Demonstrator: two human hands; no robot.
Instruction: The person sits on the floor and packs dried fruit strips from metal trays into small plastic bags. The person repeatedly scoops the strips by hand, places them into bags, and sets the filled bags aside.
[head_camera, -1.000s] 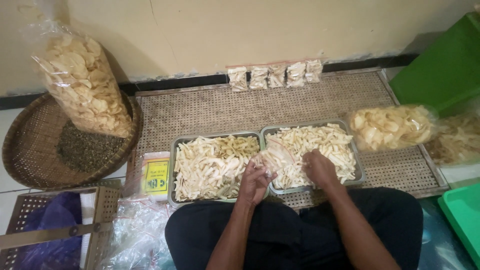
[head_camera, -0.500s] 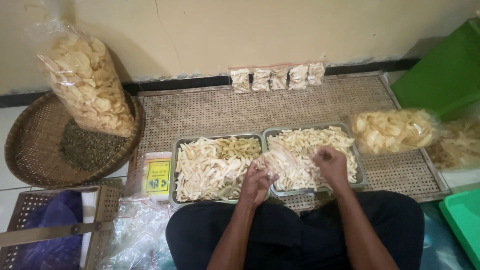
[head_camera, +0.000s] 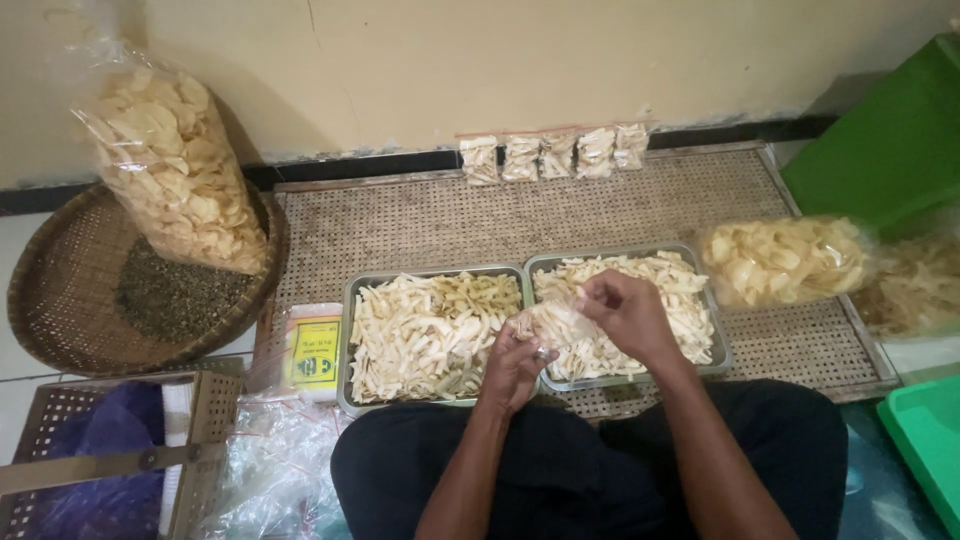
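- Both hands close on one small clear bag of pale chips (head_camera: 553, 323): the left hand (head_camera: 516, 362) grips it from below, the right hand (head_camera: 627, 312) pinches its top edge, and it sits just above the seam between the two trays.
- Woven mat (head_camera: 420, 220) covers the floor in front of the person and bears the trays.
- Tall clear sack of round crackers (head_camera: 170, 150) leans against the wall, standing in a round woven basket (head_camera: 60, 290) that also holds a dark, grainy heap (head_camera: 175, 295).
- Green plastic bin (head_camera: 890, 140) stands at the far right.
- Left metal tray (head_camera: 347, 345) is heaped with pale chip strips, yellower near its far right corner.
- Right metal tray (head_camera: 720, 345), touching the first, holds the same pale strips.
- Lying clear bag of round crackers (head_camera: 780, 260) rests just right of that tray.
- Yellow-labelled packet (head_camera: 312, 350) lies beside the left tray, with loose clear bags (head_camera: 270, 460) below it.
- Five small filled packets (head_camera: 555, 155) line the wall.
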